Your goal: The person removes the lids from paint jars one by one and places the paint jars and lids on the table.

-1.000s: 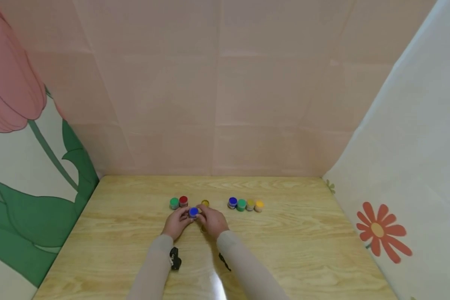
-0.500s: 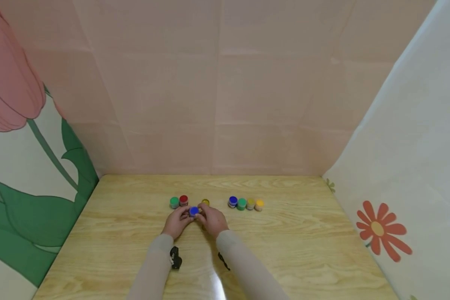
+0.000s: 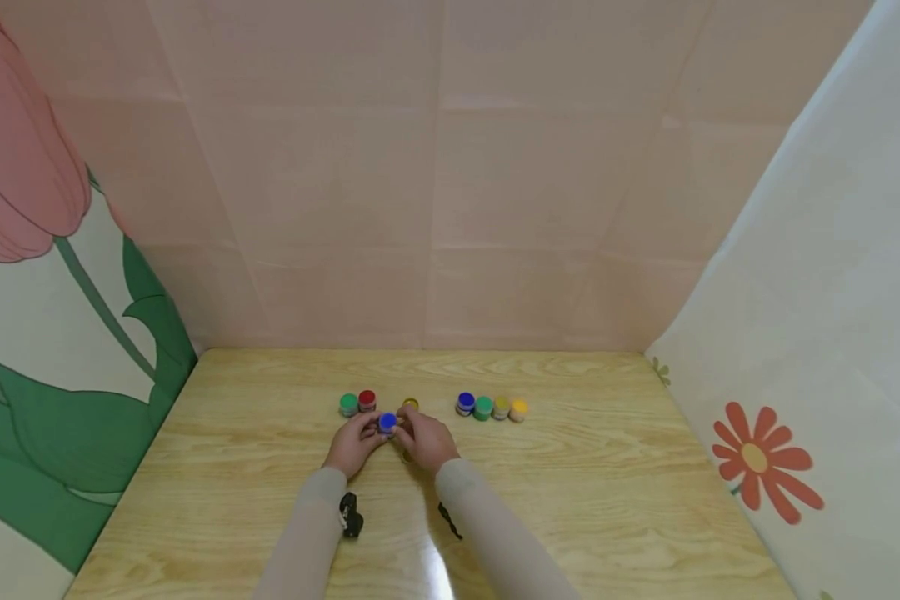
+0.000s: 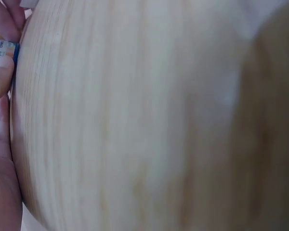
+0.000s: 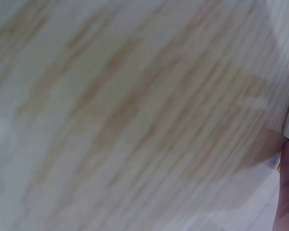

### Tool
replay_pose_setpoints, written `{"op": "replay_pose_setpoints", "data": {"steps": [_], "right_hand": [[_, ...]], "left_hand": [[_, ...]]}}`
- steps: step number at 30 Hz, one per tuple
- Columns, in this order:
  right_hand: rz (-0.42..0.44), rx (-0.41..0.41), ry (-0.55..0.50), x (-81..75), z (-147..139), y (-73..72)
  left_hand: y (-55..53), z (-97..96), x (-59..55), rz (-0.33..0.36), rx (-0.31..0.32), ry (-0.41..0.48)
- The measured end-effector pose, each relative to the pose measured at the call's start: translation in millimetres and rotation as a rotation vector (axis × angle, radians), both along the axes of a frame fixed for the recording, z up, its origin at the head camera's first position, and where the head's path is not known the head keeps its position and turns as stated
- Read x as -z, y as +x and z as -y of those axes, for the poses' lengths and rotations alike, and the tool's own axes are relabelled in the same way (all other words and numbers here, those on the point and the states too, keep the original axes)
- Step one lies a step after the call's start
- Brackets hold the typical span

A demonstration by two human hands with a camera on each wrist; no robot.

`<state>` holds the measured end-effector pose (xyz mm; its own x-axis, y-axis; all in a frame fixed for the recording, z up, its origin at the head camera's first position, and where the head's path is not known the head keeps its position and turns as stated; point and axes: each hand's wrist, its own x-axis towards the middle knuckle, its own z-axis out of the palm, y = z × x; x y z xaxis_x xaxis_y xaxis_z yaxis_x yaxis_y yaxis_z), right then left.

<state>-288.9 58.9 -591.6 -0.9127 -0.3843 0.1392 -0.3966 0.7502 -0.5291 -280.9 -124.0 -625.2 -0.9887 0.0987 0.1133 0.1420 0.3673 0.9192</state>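
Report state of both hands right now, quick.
Left hand: closed, holding the small round blue-lidded jar.
Right hand: closed, pinching the same jar from its right side.

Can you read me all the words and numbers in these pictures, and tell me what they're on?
No words or numbers can be read for sure.
The blue-lidded jar: its label has tiny print, too blurred to read.
The green-lidded jar, the red-lidded jar and the row of four jars: too small to read.
The red flower and pink tulip: no words visible.
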Motion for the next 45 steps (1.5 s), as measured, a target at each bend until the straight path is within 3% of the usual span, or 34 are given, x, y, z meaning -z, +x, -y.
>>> {"op": "replay_pose_setpoints", "data": {"steps": [12,22,27,36,42,45], "right_hand": [[-0.021,0.004,0.029,1.2,-1.3,-2.5],[0.029,0.03,0.022,6.0,1.9,2.0],[-0.01,0.032,0.022,9.7,4.6,1.4],[-0.043,0.003,0.049,4.5,1.6,-1.3],[0.01,0.017,0.036,-1.0,3.1,0.0],[-0.003,0.026,0.038,-2.2,4.3,0.8]], "left_hand": [[0.7,-2.3,-7.1,-0.004,0.006,-0.003],[5.4,-1.2,-2.9,0.0,0.011,-0.023],[8.3,-1.3,-6.1,-0.019,0.008,-0.004],[2.9,0.2,-3.8,-0.003,0.006,-0.01],[3.9,3.3,-3.4,-0.118,0.044,-0.016],[3.7,2.6,-3.9,-0.103,0.04,-0.016]]}}
